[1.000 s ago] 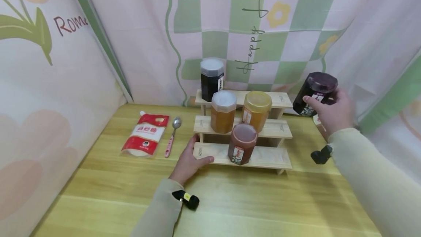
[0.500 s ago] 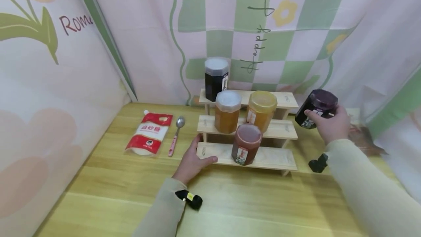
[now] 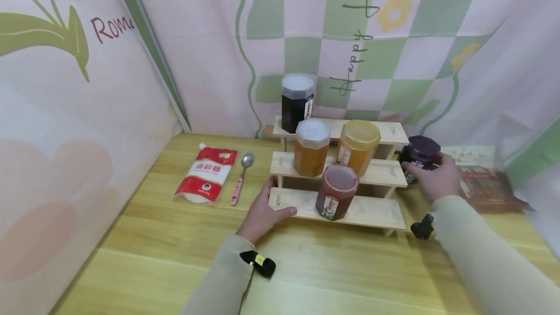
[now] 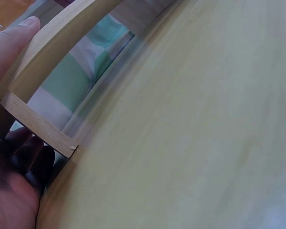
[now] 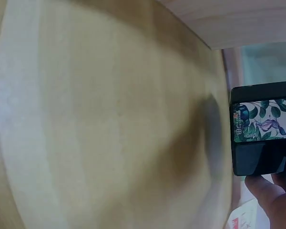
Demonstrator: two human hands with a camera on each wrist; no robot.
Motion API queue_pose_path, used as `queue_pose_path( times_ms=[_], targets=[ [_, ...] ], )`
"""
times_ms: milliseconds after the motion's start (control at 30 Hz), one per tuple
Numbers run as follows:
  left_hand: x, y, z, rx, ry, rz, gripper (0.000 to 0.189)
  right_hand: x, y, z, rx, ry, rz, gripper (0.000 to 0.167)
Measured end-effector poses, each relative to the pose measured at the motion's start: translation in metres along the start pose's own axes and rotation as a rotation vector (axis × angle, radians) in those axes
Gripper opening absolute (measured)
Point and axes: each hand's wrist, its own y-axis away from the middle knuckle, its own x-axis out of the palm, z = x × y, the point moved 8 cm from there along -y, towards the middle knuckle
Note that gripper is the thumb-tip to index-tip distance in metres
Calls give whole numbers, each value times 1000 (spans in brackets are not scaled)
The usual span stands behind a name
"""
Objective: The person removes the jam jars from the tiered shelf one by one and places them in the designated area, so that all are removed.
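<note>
- Purple-black, many-sided, a dark-lidded jar (image 3: pixel 420 148) is at three o'clock of the stepped wooden stand (image 3: pixel 376 209), taking twelve as the side away from me.
- My right grip (image 3: pixel 439 179) holds that jar roughly upright, thumb across its near side, fingers round its right. It is just beside the stand's right end; whether its base touches the tabletop (image 3: pixel 328 266) I cannot tell. From my right wrist I see its leaf-printed label (image 5: pixel 262 119).
- My left grip (image 3: pixel 264 215), at eight o'clock, clasps the left end of the lowest step, thumb over the board, fingers curled below it near the leg.
- On the top step, towards eleven o'clock, stands a black jar (image 3: pixel 294 113) with a whitish lid.
- On the middle step stand an amber jar (image 3: pixel 309 159) with a whitish lid and, at its three o'clock, a yellow-lidded jar (image 3: pixel 359 147).
- On the lowest step, towards six o'clock, stands a reddish-brown jar (image 3: pixel 337 193).
- At nine o'clock a spoon (image 3: pixel 239 183) lies on the tabletop, bowl towards twelve; beyond it lies a red-and-white packet (image 3: pixel 205 174).
- At three o'clock, past my right grip, lies a brown packet (image 3: pixel 487 186).
- At twelve hangs a green-and-white checked curtain (image 3: pixel 302 13).
</note>
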Motion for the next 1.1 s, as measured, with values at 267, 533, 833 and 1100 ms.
queue_pose_path(
  times_ms=[267,533,833,1100],
  targets=[
    [1,2,-1,-5,16,4,114,9,1,-11,-12,-6,21,103],
    [0,0,1,1,7,2,118,11,2,-15,-30,-42,16,97],
    [-1,-1,1,-12,22,3,114,9,14,-4,-67,-66,82,91],
    [0,0,0,-17,35,10,113,-12,43,9,-17,-122,36,101]
  ],
)
